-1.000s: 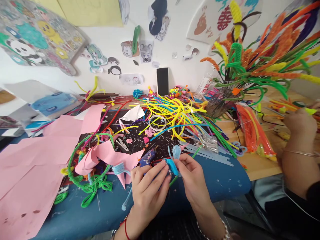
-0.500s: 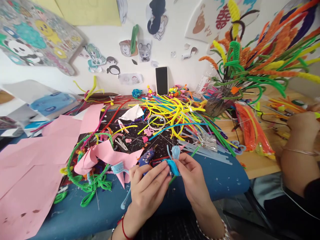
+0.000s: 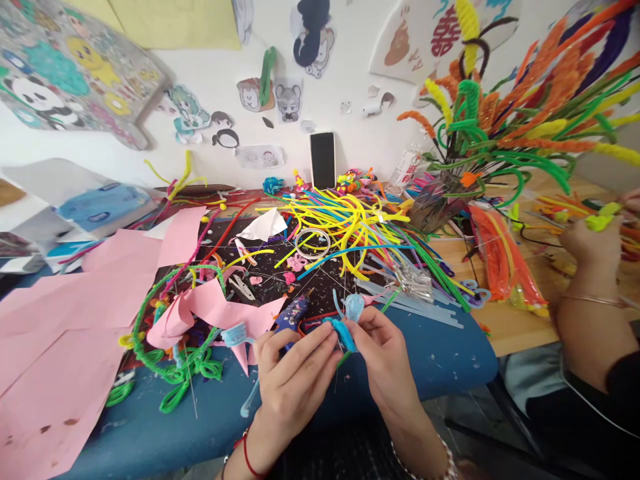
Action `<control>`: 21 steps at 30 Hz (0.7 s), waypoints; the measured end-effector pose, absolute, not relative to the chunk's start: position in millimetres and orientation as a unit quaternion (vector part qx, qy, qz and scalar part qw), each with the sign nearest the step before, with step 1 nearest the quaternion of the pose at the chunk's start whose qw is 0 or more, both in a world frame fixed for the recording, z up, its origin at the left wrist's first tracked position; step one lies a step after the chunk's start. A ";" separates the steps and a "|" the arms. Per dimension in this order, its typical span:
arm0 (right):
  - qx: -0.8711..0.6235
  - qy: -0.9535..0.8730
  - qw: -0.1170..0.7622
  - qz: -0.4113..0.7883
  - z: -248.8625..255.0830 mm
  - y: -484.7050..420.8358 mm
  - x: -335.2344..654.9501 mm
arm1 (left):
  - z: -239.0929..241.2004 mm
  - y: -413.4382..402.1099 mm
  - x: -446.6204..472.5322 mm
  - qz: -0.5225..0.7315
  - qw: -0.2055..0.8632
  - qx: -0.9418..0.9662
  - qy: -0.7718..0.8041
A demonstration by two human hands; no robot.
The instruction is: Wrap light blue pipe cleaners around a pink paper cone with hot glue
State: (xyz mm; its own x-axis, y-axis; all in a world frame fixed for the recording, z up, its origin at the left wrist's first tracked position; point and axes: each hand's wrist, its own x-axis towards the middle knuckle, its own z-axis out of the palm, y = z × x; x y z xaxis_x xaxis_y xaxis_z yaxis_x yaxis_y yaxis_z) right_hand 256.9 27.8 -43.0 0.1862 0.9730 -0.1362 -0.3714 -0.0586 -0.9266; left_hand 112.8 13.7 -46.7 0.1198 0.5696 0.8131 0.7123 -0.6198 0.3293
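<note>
Between my two hands is a small piece of bent blue pipe cleaner [image 3: 346, 335], with a rounded light blue pipe cleaner part [image 3: 355, 307] at its top. My left hand [image 3: 297, 373] pinches its left side with the fingertips. On the right side, my right hand [image 3: 387, 350] grips it between thumb and fingers. Where the two blue parts join is hidden by my fingers. Just beyond my left hand lies a dark blue patterned glue gun [image 3: 294, 313]. A wound light blue pipe cleaner [image 3: 235, 335] rests left of that hand, by cut pink paper [image 3: 220, 310].
Yellow pipe cleaners [image 3: 357, 230] pile up behind my hands, with a silver ring [image 3: 313, 244] on them. Pink sheets [image 3: 65, 347] cover the left side, beside a green pipe cleaner loop [image 3: 143, 333]. A vase of pipe cleaner stems [image 3: 433, 207] stands right, near a co-worker's arm [image 3: 597, 293].
The blue piece has turned slightly in my fingers, which stay in nearly the same place. At the right, the co-worker's hand has come up into view with a yellow-green piece.
</note>
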 end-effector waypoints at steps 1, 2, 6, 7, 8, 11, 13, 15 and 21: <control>-0.474 -0.313 0.611 0.552 -43.5 28.0 257.0 | -46.9 12.9 113.2 -0.505 0.082 -0.741 -0.434; -0.475 -0.307 0.613 0.551 -44.0 28.3 257.2 | -47.0 12.0 113.5 -0.507 0.092 -0.737 -0.438; -0.472 -0.292 0.611 0.564 -45.2 28.9 259.0 | -47.0 10.0 114.2 -0.521 0.091 -0.724 -0.443; -0.469 -0.292 0.607 0.571 -45.3 28.7 259.5 | -47.1 10.0 114.2 -0.522 0.085 -0.725 -0.441; -0.465 -0.295 0.601 0.579 -45.4 28.5 260.0 | -47.3 10.2 114.0 -0.521 0.083 -0.727 -0.440; -0.450 -0.309 0.575 0.610 -45.7 27.8 262.2 | -47.8 10.6 112.9 -0.518 0.077 -0.731 -0.438; -0.441 -0.318 0.555 0.629 -46.2 27.7 264.4 | -47.8 10.3 111.9 -0.518 0.068 -0.732 -0.437; -0.437 -0.323 0.538 0.644 -46.4 28.2 266.9 | -47.4 9.7 110.9 -0.521 0.064 -0.730 -0.437; -0.434 -0.334 0.523 0.653 -43.3 30.0 271.0 | -47.1 8.7 108.0 -0.526 0.063 -0.729 -0.434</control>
State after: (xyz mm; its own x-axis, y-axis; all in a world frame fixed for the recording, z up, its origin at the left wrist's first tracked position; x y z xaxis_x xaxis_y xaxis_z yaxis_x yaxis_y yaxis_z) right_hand 271.0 30.0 -43.3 -0.0766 0.9730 -0.2178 -0.3937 -0.2302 -0.8900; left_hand 108.0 8.7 -47.1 0.0699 0.5661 0.8214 0.6996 -0.6147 0.3642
